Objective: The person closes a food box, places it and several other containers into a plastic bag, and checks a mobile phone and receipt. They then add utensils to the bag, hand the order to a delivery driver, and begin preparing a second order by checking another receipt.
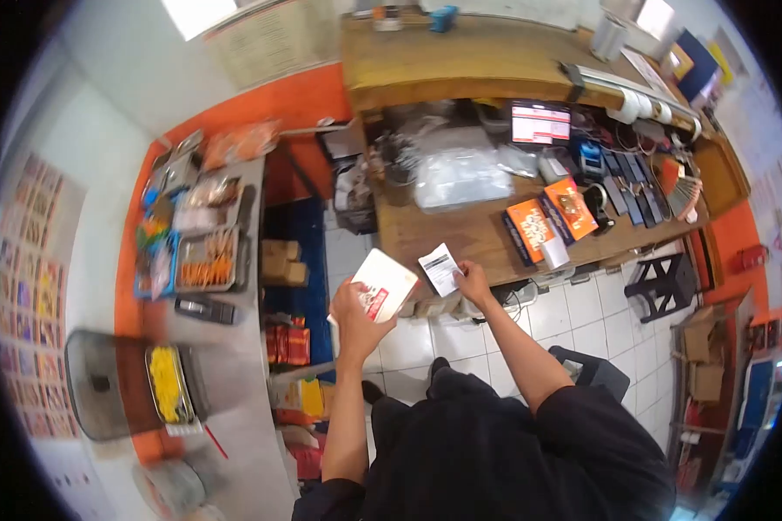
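- Pale counter [248, 373]: left of the wooden desk [426, 233].
- Left hand [354, 311]: before the desk's left end, fingers spread and curled around a white box with red print [394, 276].
- That box, held up near the desk's front edge, looks like light, thin card, probably easily crushed; best gripped gently by opposite sides.
- Printed slip [439, 267]: at the desk's front edge, seemingly limp, easily creased paper; pinch it by a margin.
- Right hand [472, 283]: at that edge, closed on the slip's right side.
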